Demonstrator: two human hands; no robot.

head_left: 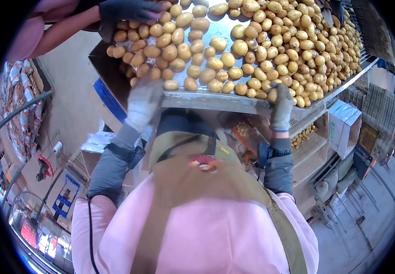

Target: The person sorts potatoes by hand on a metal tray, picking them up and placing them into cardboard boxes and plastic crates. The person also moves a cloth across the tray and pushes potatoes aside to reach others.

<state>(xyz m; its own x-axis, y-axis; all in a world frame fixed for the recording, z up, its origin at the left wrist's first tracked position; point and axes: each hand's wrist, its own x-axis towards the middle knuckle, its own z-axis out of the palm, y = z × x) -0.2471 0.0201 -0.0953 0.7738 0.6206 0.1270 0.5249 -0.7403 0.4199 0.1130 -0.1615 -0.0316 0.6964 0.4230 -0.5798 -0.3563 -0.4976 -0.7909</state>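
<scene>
Many yellow-brown potatoes [293,57] cover a metal sorting table [211,99] in front of me. My right hand [281,107], in a pale glove with dark, dirty fingers, is at the table's front edge. Its fingers curl round a single potato [272,95]. My left hand [144,101], also gloved, is at the left front corner beside the nearest potatoes. Motion smears its fingers, so their closure is hidden. The potatoes lie loosely spread at the left and pile thickly towards the right.
A co-worker's dark-gloved hand [131,10] reaches over the potatoes from the upper left. Another gloved hand [338,10] shows at the top right. Beneath the table's right side are crates of potatoes [303,137]. Plastic crates [380,107] and a white box [344,125] stand at the right.
</scene>
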